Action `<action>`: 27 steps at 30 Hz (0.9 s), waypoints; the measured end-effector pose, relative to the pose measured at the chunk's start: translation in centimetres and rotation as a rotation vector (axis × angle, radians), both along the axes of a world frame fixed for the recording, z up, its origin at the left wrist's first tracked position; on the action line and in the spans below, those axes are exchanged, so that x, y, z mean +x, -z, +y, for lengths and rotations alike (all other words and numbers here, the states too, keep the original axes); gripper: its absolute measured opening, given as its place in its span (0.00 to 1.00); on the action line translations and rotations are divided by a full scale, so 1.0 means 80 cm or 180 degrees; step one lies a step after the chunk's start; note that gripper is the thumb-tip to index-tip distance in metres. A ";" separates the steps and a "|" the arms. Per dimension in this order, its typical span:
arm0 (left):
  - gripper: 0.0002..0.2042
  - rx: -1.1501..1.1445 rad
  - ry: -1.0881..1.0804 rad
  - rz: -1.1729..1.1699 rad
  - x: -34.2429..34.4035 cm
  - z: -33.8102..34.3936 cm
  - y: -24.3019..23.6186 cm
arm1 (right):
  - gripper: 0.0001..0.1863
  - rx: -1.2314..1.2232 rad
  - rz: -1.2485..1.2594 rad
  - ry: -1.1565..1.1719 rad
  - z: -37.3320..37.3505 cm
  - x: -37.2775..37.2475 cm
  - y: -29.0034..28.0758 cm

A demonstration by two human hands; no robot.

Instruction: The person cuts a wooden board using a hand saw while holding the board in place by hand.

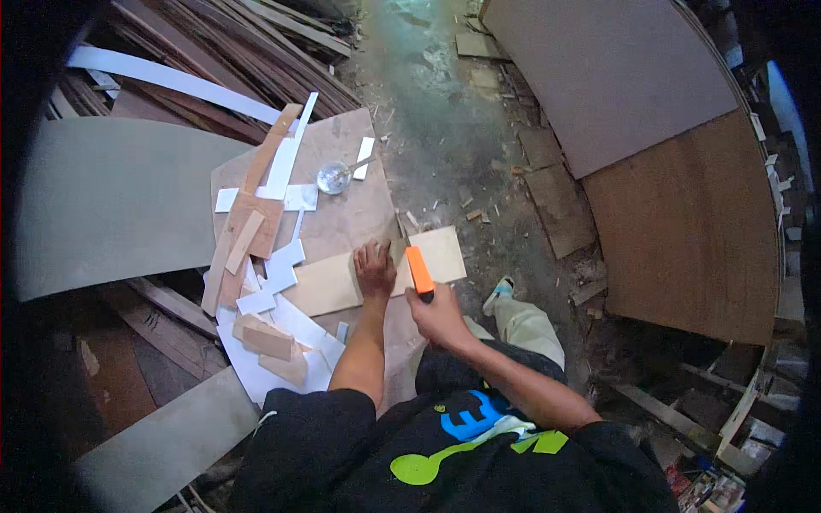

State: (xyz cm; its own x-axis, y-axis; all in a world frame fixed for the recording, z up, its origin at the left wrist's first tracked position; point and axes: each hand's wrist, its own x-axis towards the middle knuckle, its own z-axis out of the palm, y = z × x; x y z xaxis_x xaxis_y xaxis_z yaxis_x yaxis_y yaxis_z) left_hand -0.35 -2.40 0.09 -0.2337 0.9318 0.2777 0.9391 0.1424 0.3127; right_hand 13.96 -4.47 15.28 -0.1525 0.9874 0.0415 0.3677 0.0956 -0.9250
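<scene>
We see the right grip (440, 316) closed around the black end of an orange-and-black handle (419, 269), the orange part pointing up toward 11 o'clock from the knuckles. The handle lies over a pale wooden board (329, 286), whose near edge runs just beyond our right grip. The board stretches from about 9 o'clock around to 12 o'clock of that grip. A thin dark part shows past the handle's far end, too small for us to make out.

At 10 o'clock from the right grip, our left grip (375, 269) rests on the board, fingers bent toward its far edge; we cannot tell whether they pinch it. The handle is just beside it, at 3 o'clock.

Farther out from the left grip, on the brown surface (338, 227), white offcuts (280, 275) lie at 9 o'clock and small wooden blocks (267, 338) at 8. A round clear bowl (332, 178) with a stick across its rim sits at 11, a white strip (363, 150) at 12.

Beyond the surface, we have piled timber (214, 68) at 11 o'clock and a large greyish sheet (624, 85) at 1.
</scene>
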 end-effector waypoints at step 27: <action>0.17 -0.0047 -0.0012 0.0109 0.005 -0.003 0.005 | 0.14 -0.1397 0.0272 0.0026 0.026 -0.011 -0.009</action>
